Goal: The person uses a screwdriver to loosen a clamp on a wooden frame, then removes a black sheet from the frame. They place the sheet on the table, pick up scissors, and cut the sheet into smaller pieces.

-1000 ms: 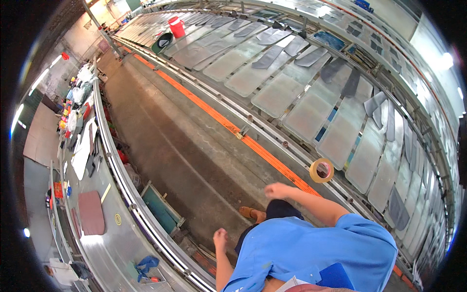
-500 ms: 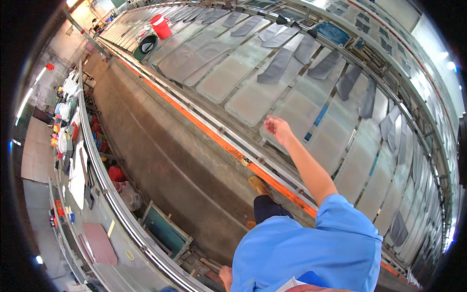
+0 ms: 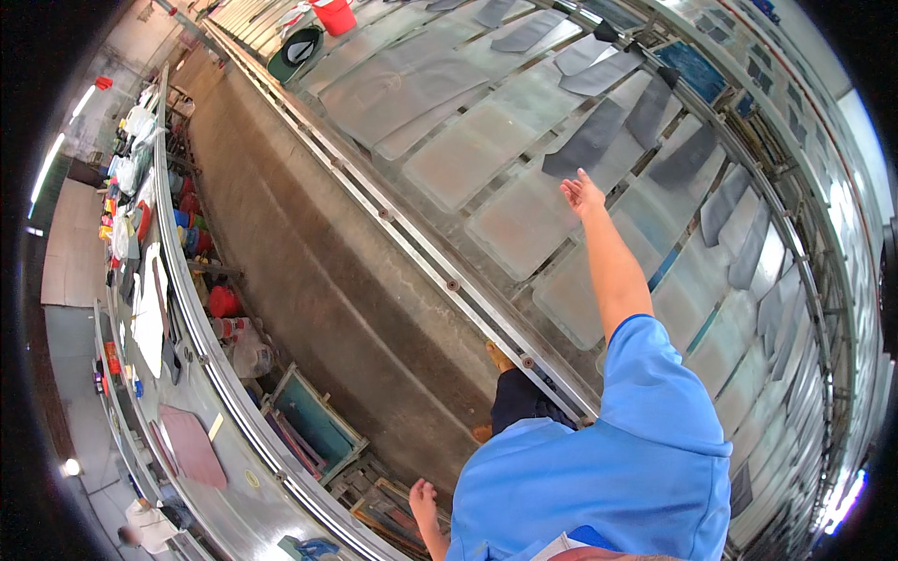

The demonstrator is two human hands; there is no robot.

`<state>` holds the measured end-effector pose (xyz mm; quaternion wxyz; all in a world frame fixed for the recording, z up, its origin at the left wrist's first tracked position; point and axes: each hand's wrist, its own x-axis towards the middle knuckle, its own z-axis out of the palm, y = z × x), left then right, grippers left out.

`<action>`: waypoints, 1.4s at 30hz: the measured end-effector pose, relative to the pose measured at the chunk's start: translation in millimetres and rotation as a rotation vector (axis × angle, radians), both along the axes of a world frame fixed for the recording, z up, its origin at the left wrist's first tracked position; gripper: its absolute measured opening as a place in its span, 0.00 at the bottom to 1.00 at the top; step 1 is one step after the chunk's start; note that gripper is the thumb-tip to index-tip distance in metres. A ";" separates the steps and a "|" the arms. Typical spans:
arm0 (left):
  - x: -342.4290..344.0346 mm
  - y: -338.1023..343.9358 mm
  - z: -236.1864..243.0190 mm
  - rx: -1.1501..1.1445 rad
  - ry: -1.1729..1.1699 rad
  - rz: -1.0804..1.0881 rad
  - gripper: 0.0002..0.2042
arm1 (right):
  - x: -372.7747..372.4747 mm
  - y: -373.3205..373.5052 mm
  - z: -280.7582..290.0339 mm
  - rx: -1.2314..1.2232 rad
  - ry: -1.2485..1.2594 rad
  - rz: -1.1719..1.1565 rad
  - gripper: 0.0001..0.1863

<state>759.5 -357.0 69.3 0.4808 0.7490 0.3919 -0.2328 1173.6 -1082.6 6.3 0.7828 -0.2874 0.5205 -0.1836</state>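
Note:
My right hand (image 3: pixel 582 194) reaches up over the long bench of flat translucent grey plates (image 3: pixel 510 234), fingers apart and slightly bent, nothing in it. Its fingertips are just below a dark grey cut piece (image 3: pixel 580 142) lying on one plate; whether they touch it I cannot tell. Similar grey pieces (image 3: pixel 753 243) lie along the plates' far ends. Down at lower left, my left hand (image 3: pixel 421 496) hangs with loosely bent, separated fingers and nothing visible in it, beside the aisle near some leaning framed panels (image 3: pixel 318 421).
A metal rail (image 3: pixel 452 285) edges the plate bench along the brown aisle (image 3: pixel 309 262). A red bucket (image 3: pixel 332 15) and dark green cap (image 3: pixel 285 64) sit at the far end. On the left, a long table (image 3: pixel 229 449) holds white sheets (image 3: pixel 150 299) and clutter. Another person (image 3: pixel 150 524) is at bottom left.
My right arm has risen and stretched forward over the plates toward the grey pieces. My body has shifted closer to the bench rail. My left hand dipped, then came up slightly.

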 end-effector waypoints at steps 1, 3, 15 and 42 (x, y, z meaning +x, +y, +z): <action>10.6 -2.9 2.8 0.018 -0.067 -0.024 0.18 | 4.9 -4.8 -1.3 -0.011 -0.005 0.030 0.22; 26.3 -7.0 4.2 0.048 -0.201 -0.082 0.18 | 16.7 -12.6 -3.0 0.006 0.025 0.016 0.21; -40.3 -70.5 21.9 -0.054 0.077 0.168 0.24 | -12.5 208.8 75.7 0.306 -0.546 0.605 0.09; -490.0 -115.3 91.0 0.409 -0.865 1.724 0.18 | -633.1 715.0 106.8 0.348 -0.037 2.452 0.12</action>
